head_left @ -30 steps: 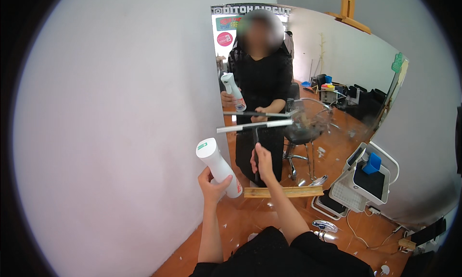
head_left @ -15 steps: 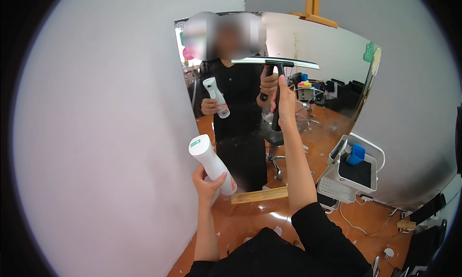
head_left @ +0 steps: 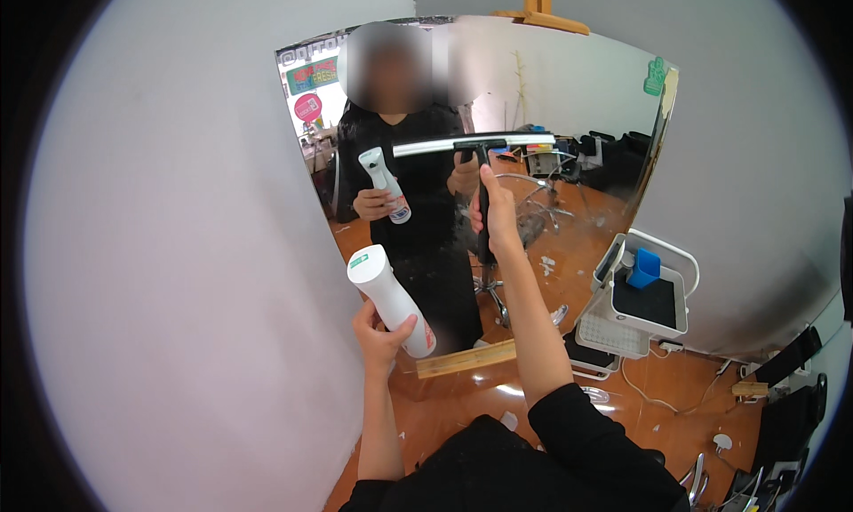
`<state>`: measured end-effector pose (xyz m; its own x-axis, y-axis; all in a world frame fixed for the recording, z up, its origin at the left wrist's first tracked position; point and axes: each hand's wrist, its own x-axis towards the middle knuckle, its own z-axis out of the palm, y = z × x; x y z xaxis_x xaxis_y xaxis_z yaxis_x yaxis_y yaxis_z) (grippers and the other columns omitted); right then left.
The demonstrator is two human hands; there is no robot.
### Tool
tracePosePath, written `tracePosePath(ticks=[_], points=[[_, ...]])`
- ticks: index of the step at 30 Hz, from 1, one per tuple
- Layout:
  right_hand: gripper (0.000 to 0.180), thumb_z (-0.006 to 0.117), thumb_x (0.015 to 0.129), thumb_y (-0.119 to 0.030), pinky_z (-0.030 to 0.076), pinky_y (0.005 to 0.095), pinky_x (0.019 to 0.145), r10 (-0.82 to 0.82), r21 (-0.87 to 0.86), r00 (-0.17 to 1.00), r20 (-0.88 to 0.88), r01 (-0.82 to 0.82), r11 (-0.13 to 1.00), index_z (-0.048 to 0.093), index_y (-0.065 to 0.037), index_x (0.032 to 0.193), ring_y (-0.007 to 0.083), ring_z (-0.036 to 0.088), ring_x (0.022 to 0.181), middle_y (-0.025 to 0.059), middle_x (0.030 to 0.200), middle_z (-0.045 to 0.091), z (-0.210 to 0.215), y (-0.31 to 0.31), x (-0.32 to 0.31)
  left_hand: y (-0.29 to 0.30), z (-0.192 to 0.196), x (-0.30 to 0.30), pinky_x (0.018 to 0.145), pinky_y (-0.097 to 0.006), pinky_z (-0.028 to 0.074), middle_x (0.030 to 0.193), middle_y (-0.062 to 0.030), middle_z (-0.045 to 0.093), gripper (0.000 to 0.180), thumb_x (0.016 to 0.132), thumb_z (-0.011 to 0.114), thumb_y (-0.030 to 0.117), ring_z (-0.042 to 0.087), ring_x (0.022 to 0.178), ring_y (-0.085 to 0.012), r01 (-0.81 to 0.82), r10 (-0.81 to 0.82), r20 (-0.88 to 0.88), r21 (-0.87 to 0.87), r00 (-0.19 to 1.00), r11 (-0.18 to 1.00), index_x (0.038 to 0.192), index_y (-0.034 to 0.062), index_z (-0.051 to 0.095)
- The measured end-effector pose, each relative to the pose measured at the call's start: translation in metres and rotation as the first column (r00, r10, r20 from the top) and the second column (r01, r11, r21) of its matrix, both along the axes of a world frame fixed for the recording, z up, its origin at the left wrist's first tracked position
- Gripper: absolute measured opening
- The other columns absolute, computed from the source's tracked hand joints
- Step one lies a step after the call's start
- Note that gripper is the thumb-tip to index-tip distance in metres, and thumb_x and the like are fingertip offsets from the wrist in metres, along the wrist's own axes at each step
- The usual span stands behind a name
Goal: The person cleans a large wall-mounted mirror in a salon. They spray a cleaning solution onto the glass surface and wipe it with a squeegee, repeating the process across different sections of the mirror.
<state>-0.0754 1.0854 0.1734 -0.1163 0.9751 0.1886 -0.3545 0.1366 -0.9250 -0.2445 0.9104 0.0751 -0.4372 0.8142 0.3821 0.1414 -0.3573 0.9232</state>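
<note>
A large mirror (head_left: 577,94) leans on a wooden easel against the grey wall in front of me. My right hand (head_left: 498,214) is raised and grips the black handle of a squeegee (head_left: 475,146), whose silver blade lies flat and level against the upper part of the glass. My left hand (head_left: 380,339) holds a white spray bottle (head_left: 391,300) upright, lower and to the left, a little off the mirror's left edge. The reflection shows a person in black with the same bottle and squeegee.
A white cart (head_left: 649,299) with a blue cup stands to the right of the mirror, near cables and a plug on the orange floor. A wooden ledge (head_left: 466,359) carries the mirror's lower edge. A grey wall fills the left side.
My right hand has carried the squeegee up from mid-mirror to the upper glass, then slightly down. The left hand keeps the bottle in about the same spot.
</note>
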Motion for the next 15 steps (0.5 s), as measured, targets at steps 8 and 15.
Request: tracePosePath(ticks=[8, 15], points=[[0.062, 0.048, 0.089, -0.054, 0.028, 0.0251, 0.032, 0.003, -0.085, 1.000, 0.026, 0.000, 0.996, 0.040, -0.009, 0.049, 0.0120, 0.037, 0.031, 0.0029, 0.041, 0.038, -0.070, -0.011, 0.010, 0.000, -0.005, 0.009, 0.074, -0.031, 0.051, 0.086, -0.0076, 0.065, 0.041, 0.062, 0.078, 0.015, 0.063, 0.078, -0.0175, 0.057, -0.057, 0.000, 0.004, 0.998, 0.998, 0.096, -0.0010, 0.062], [0.061, 0.048, 0.089, -0.055, 0.028, 0.0245, 0.031, 0.001, -0.221, 0.998, 0.055, 0.012, 0.975, 0.040, -0.010, 0.049, 0.0115, 0.037, 0.031, 0.0027, 0.041, 0.038, -0.123, -0.027, 0.021, -0.004, -0.013, 0.017, 0.074, -0.031, 0.052, 0.086, -0.0076, 0.066, 0.043, 0.062, 0.079, 0.015, 0.064, 0.078, -0.0178, 0.063, -0.063, 0.006, -0.024, 0.998, 0.998, 0.098, -0.0015, 0.063]])
